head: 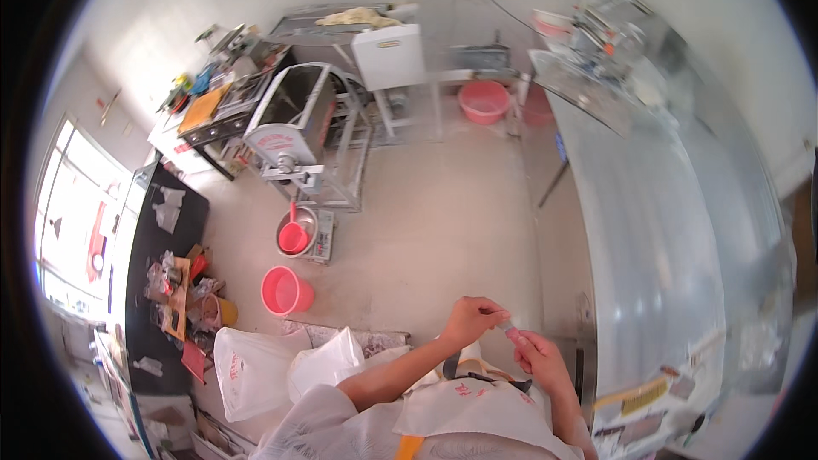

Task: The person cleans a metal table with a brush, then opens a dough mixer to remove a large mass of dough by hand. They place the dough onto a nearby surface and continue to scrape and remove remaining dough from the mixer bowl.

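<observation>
In front of my apron (460, 406), both hands meet over one small pinkish object with a pale end (511, 332), too small to name. My left hand (476, 321) pinches its pale end between thumb and fingertips. Its pink end sits in my right hand (537, 358), whose fingers are curled round it. White sacks (255, 370) stand on the floor to the left of my left forearm, beside a pink plastic bucket (287, 291).
A long metal-topped table (645, 223) runs along the right. Ahead on the floor are a metal basin holding a pink dipper (294, 237), a framed drum machine (300, 121), a white stand (390, 57) and a pink basin (484, 102). A cluttered black counter (163, 294) stands left.
</observation>
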Motion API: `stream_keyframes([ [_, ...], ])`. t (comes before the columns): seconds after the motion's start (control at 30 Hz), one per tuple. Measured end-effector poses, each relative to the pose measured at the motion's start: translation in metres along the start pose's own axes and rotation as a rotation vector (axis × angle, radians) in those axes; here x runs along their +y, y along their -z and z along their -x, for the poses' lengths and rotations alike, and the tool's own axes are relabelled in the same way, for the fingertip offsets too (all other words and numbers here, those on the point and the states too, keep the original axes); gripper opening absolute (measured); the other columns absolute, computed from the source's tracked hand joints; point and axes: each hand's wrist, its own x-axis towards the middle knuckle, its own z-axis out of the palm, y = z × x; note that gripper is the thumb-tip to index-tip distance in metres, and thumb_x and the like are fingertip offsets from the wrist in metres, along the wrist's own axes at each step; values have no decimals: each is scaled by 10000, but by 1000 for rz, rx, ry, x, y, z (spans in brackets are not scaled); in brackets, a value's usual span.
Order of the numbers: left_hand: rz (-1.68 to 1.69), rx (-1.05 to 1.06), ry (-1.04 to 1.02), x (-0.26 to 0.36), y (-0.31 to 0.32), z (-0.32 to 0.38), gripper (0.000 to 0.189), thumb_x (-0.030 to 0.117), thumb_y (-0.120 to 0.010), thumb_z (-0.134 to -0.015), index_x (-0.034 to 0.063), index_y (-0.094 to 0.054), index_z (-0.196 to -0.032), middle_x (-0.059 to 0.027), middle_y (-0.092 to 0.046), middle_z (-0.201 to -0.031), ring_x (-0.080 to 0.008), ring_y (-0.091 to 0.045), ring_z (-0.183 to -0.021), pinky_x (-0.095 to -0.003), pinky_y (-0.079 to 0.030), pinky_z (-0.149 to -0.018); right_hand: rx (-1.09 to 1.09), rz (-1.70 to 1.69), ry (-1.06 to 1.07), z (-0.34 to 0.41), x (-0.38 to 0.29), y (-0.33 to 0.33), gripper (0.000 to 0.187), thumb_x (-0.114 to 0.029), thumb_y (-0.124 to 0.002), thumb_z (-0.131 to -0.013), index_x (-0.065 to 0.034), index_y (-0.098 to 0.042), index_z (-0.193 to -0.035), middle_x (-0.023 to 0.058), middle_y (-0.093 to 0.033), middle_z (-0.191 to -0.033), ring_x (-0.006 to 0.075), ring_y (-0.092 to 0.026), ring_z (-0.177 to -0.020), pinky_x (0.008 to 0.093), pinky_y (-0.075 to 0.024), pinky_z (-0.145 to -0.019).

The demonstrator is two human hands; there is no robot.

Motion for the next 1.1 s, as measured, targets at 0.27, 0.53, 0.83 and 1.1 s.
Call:
stream_keyframes([
  [0.27, 566, 406, 132, 26, 159, -119, 122, 127, -835, -858, 27, -807, -924, -31, -742, -830, -87, -588, -745, -272, -448, -674, -276, 225, -30, -220, -138, -76, 291, -250, -562, -1083, -62, -713, -1246, -18, -562, -751, 62, -439, -628, 222, -370, -552],
  [0.53, 576, 499, 95, 71, 337, -236, 106, 15, -830, -835, -5, -795, -932, -70, -760, -872, -135, -682, -800, -270, -549, -750, -667, 571, 320, -467, -273, -141, 281, -242, -587, -1058, -135, -730, -1275, 53, -666, -788, 140, -604, -708, 299, -510, -685],
  [0.83, 692, 941, 124, 111, 524, -336, 102, -20, -829, -807, -22, -785, -899, -70, -746, -808, -133, -677, -753, -255, -532, -746, -1022, 833, 515, -685, -437, -313, 265, -249, -591, -1050, -172, -740, -1256, 86, -706, -845, 198, -627, -697, 340, -522, -693],
  [1.1, 778, 1245, 12, 61, 754, -466, 283, 237, -681, -1002, -39, -745, -1008, -114, -748, -988, -173, -705, -847, -309, -552, -748, -668, 516, -158, -878, -516, -492, 313, -334, -575, -1077, -45, -673, -1006, -8, -588, -712, 86, -520, -617, 264, -417, -559],
])
